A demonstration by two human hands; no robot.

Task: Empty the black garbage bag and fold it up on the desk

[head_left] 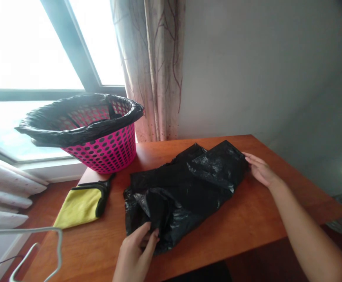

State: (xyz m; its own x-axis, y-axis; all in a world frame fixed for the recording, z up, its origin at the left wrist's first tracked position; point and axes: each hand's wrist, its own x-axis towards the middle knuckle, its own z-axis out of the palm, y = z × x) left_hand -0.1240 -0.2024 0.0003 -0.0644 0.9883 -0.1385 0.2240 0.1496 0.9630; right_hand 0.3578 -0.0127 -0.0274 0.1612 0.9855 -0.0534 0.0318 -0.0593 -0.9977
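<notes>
A crumpled black plastic garbage bag lies spread across the wooden table. At its near left end, my left hand pinches a fold of the plastic between thumb and fingers. My right hand grips the bag's far right corner, its fingertips partly hidden by the plastic. Behind and to the left stands a pink perforated basket, with another black bag folded over its rim. Between the basket and my left hand is a yellow cloth with dark edging.
The wooden table has its right end by a grey wall. A white wire frame juts in at the lower left. Curtains hang beside the bright window at the back.
</notes>
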